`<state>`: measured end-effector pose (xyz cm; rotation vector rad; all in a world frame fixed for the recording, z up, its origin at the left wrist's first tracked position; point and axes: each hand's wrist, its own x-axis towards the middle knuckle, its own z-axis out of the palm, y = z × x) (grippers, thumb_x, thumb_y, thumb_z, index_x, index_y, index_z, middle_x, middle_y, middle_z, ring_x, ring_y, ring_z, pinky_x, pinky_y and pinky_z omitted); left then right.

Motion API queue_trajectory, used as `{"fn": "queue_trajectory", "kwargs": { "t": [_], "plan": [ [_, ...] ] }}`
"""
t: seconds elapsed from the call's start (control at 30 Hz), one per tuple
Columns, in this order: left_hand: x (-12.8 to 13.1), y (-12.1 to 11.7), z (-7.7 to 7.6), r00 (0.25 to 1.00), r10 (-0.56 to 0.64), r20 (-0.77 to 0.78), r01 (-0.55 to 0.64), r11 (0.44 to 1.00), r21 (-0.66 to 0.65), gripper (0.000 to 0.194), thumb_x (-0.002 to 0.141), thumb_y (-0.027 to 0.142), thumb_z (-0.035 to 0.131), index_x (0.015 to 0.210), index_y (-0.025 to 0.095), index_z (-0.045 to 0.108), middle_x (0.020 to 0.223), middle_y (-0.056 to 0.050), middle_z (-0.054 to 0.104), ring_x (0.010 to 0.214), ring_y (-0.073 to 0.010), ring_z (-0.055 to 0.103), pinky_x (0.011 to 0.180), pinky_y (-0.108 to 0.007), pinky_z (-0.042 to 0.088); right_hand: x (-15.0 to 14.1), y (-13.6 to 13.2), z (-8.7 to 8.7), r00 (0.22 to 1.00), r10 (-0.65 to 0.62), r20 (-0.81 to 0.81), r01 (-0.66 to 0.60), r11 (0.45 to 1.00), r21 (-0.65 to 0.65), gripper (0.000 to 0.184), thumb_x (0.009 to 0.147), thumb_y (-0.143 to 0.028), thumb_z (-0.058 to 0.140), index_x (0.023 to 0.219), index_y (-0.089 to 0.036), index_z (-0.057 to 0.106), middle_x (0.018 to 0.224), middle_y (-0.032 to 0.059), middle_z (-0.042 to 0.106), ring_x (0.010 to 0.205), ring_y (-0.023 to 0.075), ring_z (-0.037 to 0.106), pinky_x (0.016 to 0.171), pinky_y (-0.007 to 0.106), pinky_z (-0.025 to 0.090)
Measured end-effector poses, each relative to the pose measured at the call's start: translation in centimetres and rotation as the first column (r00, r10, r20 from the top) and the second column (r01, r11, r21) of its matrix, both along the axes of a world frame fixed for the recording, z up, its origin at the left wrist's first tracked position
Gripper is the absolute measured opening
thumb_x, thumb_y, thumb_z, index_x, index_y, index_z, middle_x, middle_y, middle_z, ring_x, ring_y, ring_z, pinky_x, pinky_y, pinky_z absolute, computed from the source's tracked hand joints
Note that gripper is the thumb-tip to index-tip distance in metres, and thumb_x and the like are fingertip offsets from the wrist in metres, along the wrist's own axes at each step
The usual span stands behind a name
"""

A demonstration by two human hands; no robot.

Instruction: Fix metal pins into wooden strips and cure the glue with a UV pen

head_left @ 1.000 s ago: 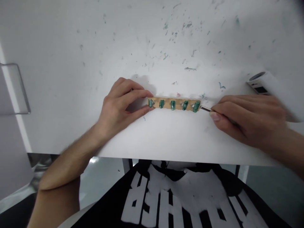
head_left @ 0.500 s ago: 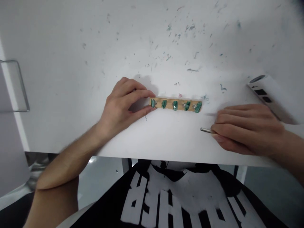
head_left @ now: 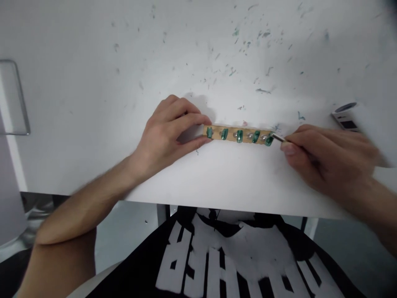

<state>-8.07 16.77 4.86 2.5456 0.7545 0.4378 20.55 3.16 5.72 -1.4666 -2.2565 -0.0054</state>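
Note:
A narrow wooden strip (head_left: 231,134) lies on the white table, bearing several green glossy pieces, some with clear or silvery rounded bits beside them. Its left end is pinched between the thumb and fingers of my left hand (head_left: 173,128). In my right hand (head_left: 331,157) is a thin metal-tipped rod (head_left: 279,137), most of it hidden by my fingers. The rod's tip meets the green piece (head_left: 269,140) at the strip's right end; whether it presses or only hovers there, I cannot tell.
Green and grey scraps or smears (head_left: 248,43) are scattered over the white table (head_left: 77,136) beyond the strip. A white roll (head_left: 347,108) with dark printed marks lies behind my right hand. At the far left is a bent metal wire handle (head_left: 23,99).
My right hand has brought the rod up and left to the strip's right end. My left hand keeps its pinch; the whole view has shifted slightly.

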Motion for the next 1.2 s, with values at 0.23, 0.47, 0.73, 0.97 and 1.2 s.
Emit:
{"fn": "queue_trajectory", "kwargs": {
  "t": [0.23,0.47,0.73,0.97,1.2],
  "plan": [
    [0.06,0.01,-0.12,1.0,0.005,0.016,-0.005,1.0,-0.016,0.017,0.096,0.043,0.069,0.111,0.035,0.069,0.102,-0.003,0.07,0.092,-0.0225,0.063,0.082,-0.044,0.054,0.21,0.07,-0.14,1.0,-0.009,0.01,0.009,1.0,0.015,0.016,0.096,-0.013,0.056,0.084,-0.018,0.047,0.066,-0.0051,0.054,0.059,0.0049,0.043,0.053,0.021,0.032],
    [0.04,0.02,-0.24,1.0,0.004,0.02,-0.004,1.0,-0.002,0.018,0.096,0.044,0.069,0.111,0.034,0.07,0.102,-0.003,0.07,0.092,-0.0218,0.063,0.08,-0.043,0.055,0.34,0.12,-0.02,0.992,0.121,-0.032,-0.121,0.992,-0.02,0.015,0.094,-0.014,0.057,0.083,-0.019,0.047,0.067,-0.0041,0.055,0.06,0.0064,0.049,0.058,0.022,0.041],
    [0.07,0.03,-0.25,0.999,-0.002,0.05,0.003,1.0,-0.01,0.017,0.095,0.043,0.07,0.11,0.034,0.07,0.102,-0.003,0.069,0.092,-0.0221,0.063,0.08,-0.043,0.054,0.23,0.26,-0.24,1.0,-0.009,0.0,0.009,1.0,0.001,0.017,0.095,-0.012,0.057,0.082,-0.018,0.047,0.066,-0.0049,0.053,0.059,0.0053,0.044,0.054,0.021,0.034],
    [0.03,-0.04,-0.16,1.0,0.012,0.019,-0.011,1.0,-0.022,0.018,0.096,0.044,0.069,0.112,0.035,0.07,0.103,-0.003,0.069,0.093,-0.0223,0.062,0.081,-0.044,0.055,0.52,-0.03,-0.11,0.998,0.057,-0.028,-0.057,0.998,0.002,0.015,0.095,-0.014,0.056,0.083,-0.019,0.048,0.067,-0.0046,0.055,0.06,0.0056,0.049,0.056,0.021,0.039],
    [0.01,0.08,-0.29,0.999,0.0,0.032,0.001,1.0,-0.03,0.019,0.095,0.045,0.071,0.111,0.034,0.071,0.102,-0.003,0.069,0.093,-0.0222,0.063,0.082,-0.043,0.054,0.4,0.01,0.37,0.968,0.247,-0.047,-0.248,0.969,-0.003,0.012,0.094,-0.016,0.056,0.085,-0.019,0.048,0.07,-0.0012,0.058,0.067,0.0088,0.056,0.064,0.023,0.051]
  ]
}}
